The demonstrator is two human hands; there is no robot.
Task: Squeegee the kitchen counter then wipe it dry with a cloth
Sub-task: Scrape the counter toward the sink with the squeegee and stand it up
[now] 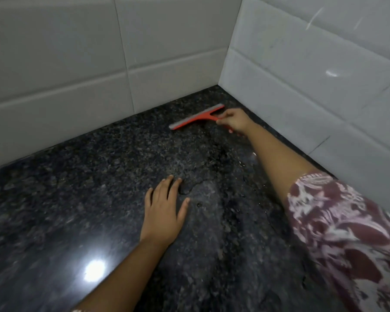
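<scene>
Gleaming under a bright light glare near the front, the counter (65, 199) is dark speckled stone, meeting white tiles (54, 64) at a back corner. Wet film (duller, with irregular edges) spreads down its middle. The left hand (164, 210) lies flat and open on the stone, fingers spread, holding nothing. The right hand (234, 122) is closed around the handle of the red squeegee (196, 117), whose blade rests on the counter near the corner. A patterned sleeve (347, 233) covers the right upper arm.
</scene>
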